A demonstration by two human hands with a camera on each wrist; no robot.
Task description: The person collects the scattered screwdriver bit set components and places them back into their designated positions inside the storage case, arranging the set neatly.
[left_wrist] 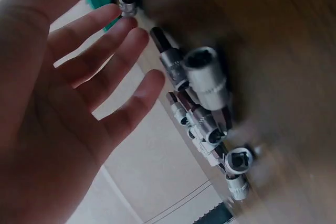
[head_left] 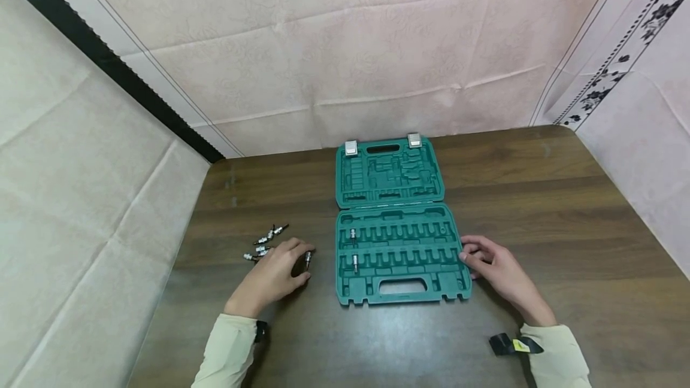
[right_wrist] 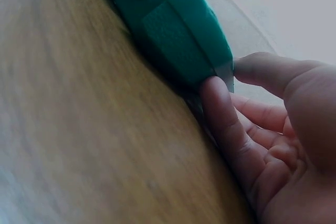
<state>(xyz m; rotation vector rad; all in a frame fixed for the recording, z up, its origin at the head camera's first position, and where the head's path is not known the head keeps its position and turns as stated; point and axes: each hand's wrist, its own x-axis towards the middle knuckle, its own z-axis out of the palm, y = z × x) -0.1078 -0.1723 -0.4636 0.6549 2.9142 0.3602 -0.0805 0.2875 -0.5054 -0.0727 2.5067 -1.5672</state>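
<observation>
A green socket case (head_left: 404,280) lies unfolded on the table, its lid at the back. Two bit sockets, a rear one (head_left: 353,234) and a front one (head_left: 355,263), sit in the left end of its slots. At the case's right edge, my right hand (head_left: 498,268) pinches the rim between thumb and fingers. To the left of the case, my left hand (head_left: 277,274) spreads its thumb and index finger around a single bit socket (head_left: 308,259). Its other fingers (left_wrist: 118,72) stay loosely extended beside several more bit sockets (left_wrist: 207,80).
The loose bit sockets (head_left: 262,250) lie in a small group on the wooden table (head_left: 539,196), left of the case. Light patterned cloth (head_left: 377,47) hangs behind the table and along both sides. The case lid (head_left: 388,172) carries two silver latches at its far edge.
</observation>
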